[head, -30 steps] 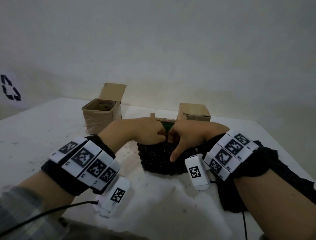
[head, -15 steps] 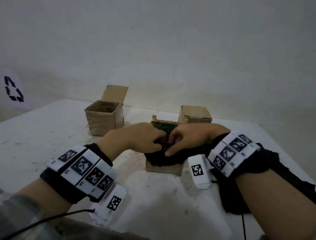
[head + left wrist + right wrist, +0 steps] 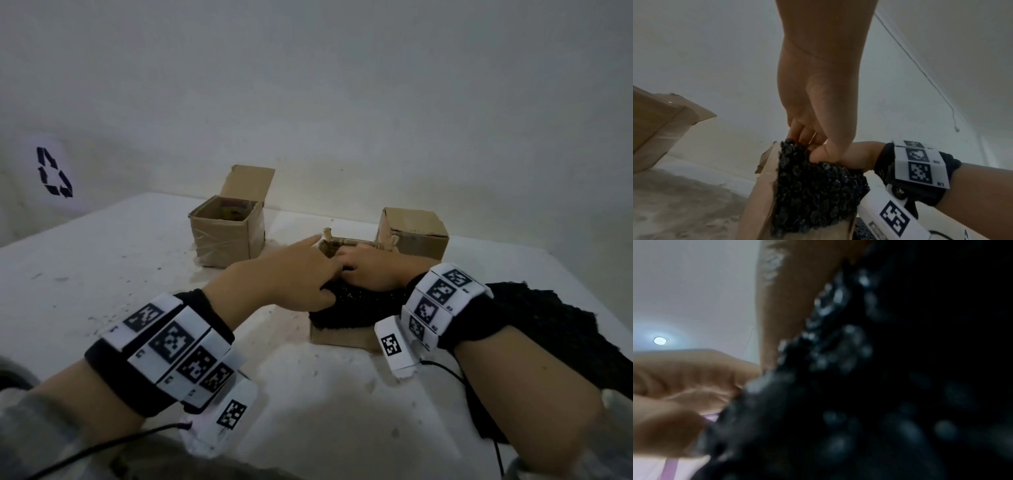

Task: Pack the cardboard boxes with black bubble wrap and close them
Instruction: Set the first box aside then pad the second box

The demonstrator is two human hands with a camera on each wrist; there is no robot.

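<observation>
Two hands meet over the nearest cardboard box on the bench. The left hand pinches the black bubble wrap at the box's mouth, forefinger stretched out; the right hand lies over the wad, though whether its fingers are curled or flat I cannot tell. Draped over the near wall, the wrap looks light, soft and springy, so it will likely puff back unless pressed from the middle and tucked in at the edges. Beyond stand an open box and a closed box; thin card suggests holding them gently by the walls.
</observation>
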